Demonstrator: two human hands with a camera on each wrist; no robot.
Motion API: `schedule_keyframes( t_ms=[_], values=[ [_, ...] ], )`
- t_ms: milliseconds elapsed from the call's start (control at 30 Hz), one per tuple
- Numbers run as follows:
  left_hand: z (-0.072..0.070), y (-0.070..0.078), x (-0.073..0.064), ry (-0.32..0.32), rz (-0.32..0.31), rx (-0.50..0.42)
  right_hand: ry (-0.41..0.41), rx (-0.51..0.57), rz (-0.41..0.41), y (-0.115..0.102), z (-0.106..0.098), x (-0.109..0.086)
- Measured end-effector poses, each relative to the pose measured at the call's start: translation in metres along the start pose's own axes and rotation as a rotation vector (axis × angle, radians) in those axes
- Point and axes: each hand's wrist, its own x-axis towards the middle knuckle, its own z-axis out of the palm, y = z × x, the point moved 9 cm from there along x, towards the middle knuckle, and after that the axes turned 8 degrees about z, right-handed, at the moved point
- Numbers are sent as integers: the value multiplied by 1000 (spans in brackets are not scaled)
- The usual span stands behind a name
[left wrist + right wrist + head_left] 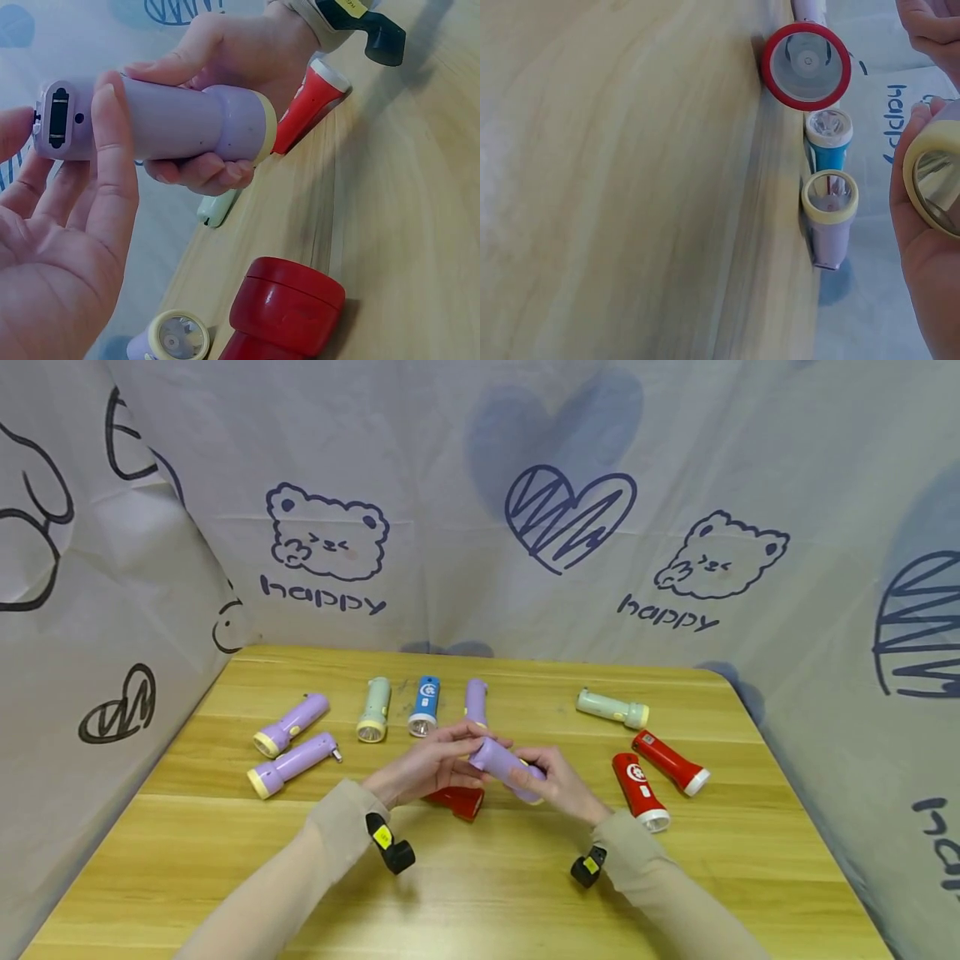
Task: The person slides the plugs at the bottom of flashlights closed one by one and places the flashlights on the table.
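Both hands hold a purple flashlight (501,762) with a pale yellow rim above the middle of the table. My right hand (564,787) grips its body near the lens end, thumb along one side and fingers curled under. At the tail end, my left hand (426,767) pinches it between thumb and fingers. A dark slot and a small hole show on the tail of the flashlight (176,120) in the left wrist view. Its lens faces the right wrist camera, partly cut off. Below the left hand lies a red flashlight (463,802), partly hidden by it.
On the wooden table (495,893), two purple flashlights (294,764) lie left. Along the back are a green flashlight (377,703), a blue flashlight (426,700) and another purple one. Right are a green flashlight (611,708) and two red flashlights (637,785). Printed cloth (450,568) hangs behind.
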Motion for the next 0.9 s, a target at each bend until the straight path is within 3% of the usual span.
schedule_keyframes(
  t_ms=[267,467,733,900],
  values=[
    [4,-4,-2,-60,-34,41,-27,-50,-23,2,4,-1],
    [7,-4,-3,-83,-10,-1,-37,-28,-15,3,4,-2],
    [9,-10,-1,-56,-6,-98,-19,18,-10,6,3,-3],
    [9,-12,0,-34,-7,-103,2,7,-18,6,2,-4]
  ],
)
